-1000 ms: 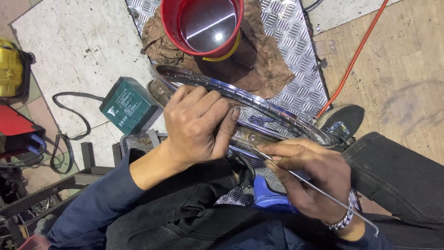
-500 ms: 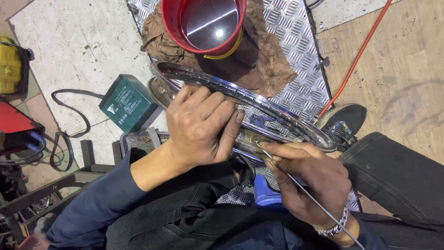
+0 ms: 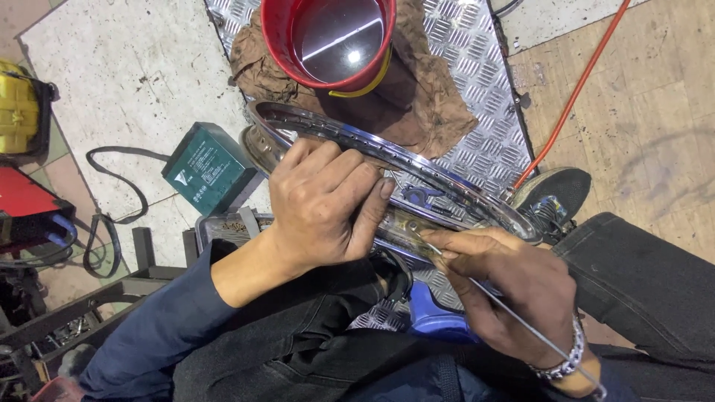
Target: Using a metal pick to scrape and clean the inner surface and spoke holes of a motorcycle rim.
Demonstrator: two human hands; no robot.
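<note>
A chrome wheel rim [image 3: 454,187] lies across my lap, its far edge over the checker plate. My left hand [image 3: 324,201] grips the near side of the rim, fingers curled over it. My right hand [image 3: 514,286] pinches a thin metal spoke [image 3: 521,320] near its tip, which touches the inner side of the rim close to my left fingertips. The spoke runs back past my wrist toward the lower right. A metal bracelet [image 3: 567,356] sits on my right wrist.
A red bucket [image 3: 328,45] holding dark liquid stands on a brown rag [image 3: 439,104] on the checker plate [image 3: 477,52]. A green battery [image 3: 208,167] with a black cable sits to the left. An orange hose [image 3: 573,97] crosses the wooden floor; my black shoe [image 3: 555,190] is at right.
My right hand has slid the spoke's tip a little left along the rim toward my left hand. The left hand keeps its grip.
</note>
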